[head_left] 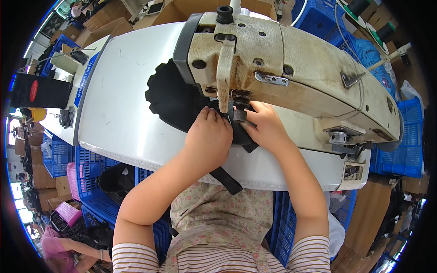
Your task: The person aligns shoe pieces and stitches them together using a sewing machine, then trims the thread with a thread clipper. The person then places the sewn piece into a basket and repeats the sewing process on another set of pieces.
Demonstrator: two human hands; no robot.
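A black fabric piece (170, 93) with a notched, rounded edge lies flat on the white table of a cream sewing machine (268, 54). My left hand (210, 136) is closed, its fingertips curled down on the fabric to the left of the needle area. On the other side my right hand (266, 125) pinches the fabric close beside the presser area, its fingertips partly hidden by the machine head. A black strap (226, 180) hangs from the work over the table's front edge, below my left hand. The needle itself is hidden.
Blue plastic crates (93, 182) stand below the table, one with black items inside. Thread cones (386, 31) are at the upper right. Another machine's black head (38, 91) sits at the far left. A person in pink (59, 248) is at the lower left.
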